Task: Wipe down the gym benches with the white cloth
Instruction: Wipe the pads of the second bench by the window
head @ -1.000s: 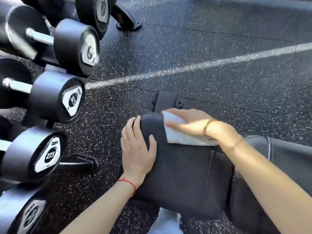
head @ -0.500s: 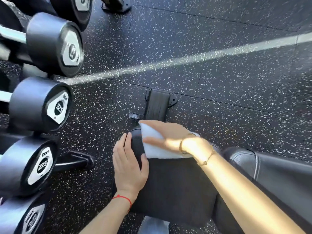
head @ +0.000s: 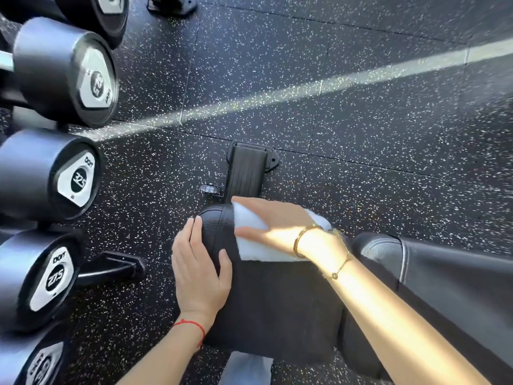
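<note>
A black padded gym bench seat (head: pixel 277 307) fills the lower middle, with its back pad (head: pixel 444 273) running off to the right. My right hand (head: pixel 277 226) lies flat on the folded white cloth (head: pixel 255 245), pressing it onto the seat's far end. My left hand (head: pixel 200 270) rests flat on the seat's left edge, fingers over the rounded corner, holding nothing. The bench's black foot (head: pixel 247 170) and a small wheel (head: pixel 209 188) show on the floor beyond the seat.
A rack of black dumbbells (head: pixel 55 176) lines the left side, close to my left hand. A rack foot (head: pixel 111 270) juts out over the speckled black rubber floor (head: pixel 361 120). A strip of sunlight crosses the floor.
My right hand has slid the cloth toward the far end of the seat. The view has shifted, so the bench foot shows more. My left hand stays on the seat's edge.
</note>
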{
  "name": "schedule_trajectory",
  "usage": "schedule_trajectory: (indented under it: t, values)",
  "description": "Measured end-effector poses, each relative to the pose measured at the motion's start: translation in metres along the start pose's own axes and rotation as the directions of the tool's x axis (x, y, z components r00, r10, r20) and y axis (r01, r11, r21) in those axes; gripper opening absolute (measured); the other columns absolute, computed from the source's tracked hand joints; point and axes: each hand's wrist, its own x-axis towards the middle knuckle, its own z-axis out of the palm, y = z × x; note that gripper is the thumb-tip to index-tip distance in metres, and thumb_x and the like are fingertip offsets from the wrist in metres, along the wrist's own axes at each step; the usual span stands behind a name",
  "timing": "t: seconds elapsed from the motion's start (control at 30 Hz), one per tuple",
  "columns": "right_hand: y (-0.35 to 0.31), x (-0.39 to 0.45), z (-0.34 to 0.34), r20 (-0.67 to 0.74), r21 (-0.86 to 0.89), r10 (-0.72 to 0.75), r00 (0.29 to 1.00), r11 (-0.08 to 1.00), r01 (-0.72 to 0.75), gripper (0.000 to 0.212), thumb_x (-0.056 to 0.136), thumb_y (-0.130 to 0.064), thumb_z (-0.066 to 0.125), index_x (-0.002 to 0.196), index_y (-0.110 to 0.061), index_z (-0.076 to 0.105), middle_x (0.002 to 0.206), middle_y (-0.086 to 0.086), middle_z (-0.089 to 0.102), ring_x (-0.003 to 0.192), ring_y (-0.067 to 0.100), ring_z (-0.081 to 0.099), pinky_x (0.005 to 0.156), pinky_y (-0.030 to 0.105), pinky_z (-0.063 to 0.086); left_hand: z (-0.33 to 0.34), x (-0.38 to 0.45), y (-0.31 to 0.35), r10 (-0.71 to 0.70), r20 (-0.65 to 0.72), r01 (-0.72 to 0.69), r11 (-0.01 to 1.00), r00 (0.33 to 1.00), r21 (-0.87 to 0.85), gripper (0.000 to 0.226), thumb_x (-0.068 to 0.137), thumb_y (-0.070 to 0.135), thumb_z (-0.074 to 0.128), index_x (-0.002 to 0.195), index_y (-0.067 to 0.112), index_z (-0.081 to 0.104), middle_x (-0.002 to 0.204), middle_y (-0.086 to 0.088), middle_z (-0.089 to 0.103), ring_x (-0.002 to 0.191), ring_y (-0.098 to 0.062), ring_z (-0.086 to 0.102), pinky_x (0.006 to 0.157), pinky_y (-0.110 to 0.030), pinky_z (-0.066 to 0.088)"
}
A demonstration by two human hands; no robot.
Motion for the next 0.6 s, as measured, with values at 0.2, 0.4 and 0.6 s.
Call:
schedule_trajectory:
  t: [0.2,0.4,0.6]
  values:
    - [0.054,-0.046,0.01,-0.149,-0.093,-0.184,0.972,0.981,0.172,0.056,0.083,-0.071,0.031,0.128,-0.041,0.044,0.119,-0.012,0.062,0.102,0.024,0.06,0.082,0.039,0.043,0.001,0.0,-0.002,0.014,-0.03,-0.015,0.998,0.999,-0.053,0.069,0.09,0.032,0.044,0.149,-0.002,0.031,0.15,-0.018,0.037,0.14,-0.035,0.035,0.118,-0.045,0.028]
    - [0.053,-0.105,0.068,-0.474,-0.143,-0.146,0.869,0.986,0.087,0.07,0.097,-0.06,0.029,0.157,-0.026,0.02,0.163,-0.005,0.022,0.149,0.027,0.024,0.12,0.05,0.021,0.003,-0.004,-0.002,0.04,-0.116,-0.048,0.997,0.992,-0.068,0.065,0.092,0.032,0.045,0.148,0.002,0.033,0.148,-0.014,0.039,0.137,-0.031,0.036,0.116,-0.041,0.028]
    - [0.05,-0.164,0.137,-0.44,-0.227,-0.284,0.852,0.953,0.2,0.073,0.099,-0.059,0.031,0.159,-0.024,0.009,0.167,-0.001,0.004,0.153,0.033,0.002,0.121,0.055,0.009,0.008,-0.006,-0.005,0.043,-0.18,-0.053,0.997,0.983,-0.053,0.062,0.09,0.033,0.048,0.145,0.006,0.037,0.143,-0.014,0.042,0.131,-0.033,0.04,0.107,-0.046,0.036]
